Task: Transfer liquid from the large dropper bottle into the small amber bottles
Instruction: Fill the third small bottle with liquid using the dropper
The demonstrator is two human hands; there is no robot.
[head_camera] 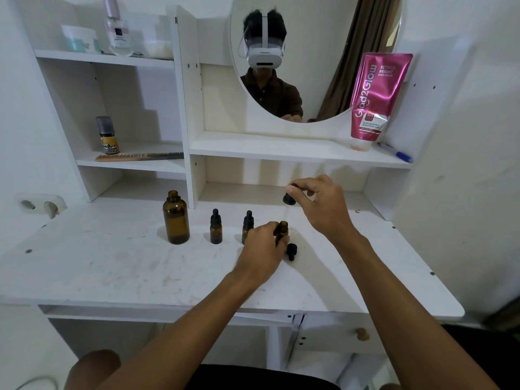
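Note:
The large amber bottle stands uncapped at the left of the white tabletop. Two small amber bottles with black dropper caps stand to its right, one free and one partly behind my left hand. That hand grips a third small amber bottle, which is uncapped and upright on the table. My right hand pinches the large black dropper cap, its thin glass tube hanging above the open small bottle. A small black dropper cap lies on the table beside the held bottle.
A shelf unit with a round mirror rises behind the tabletop. A pink tube and a blue pen rest on the shelf at the right; a comb and jars fill the left shelves. A wall socket sits far left.

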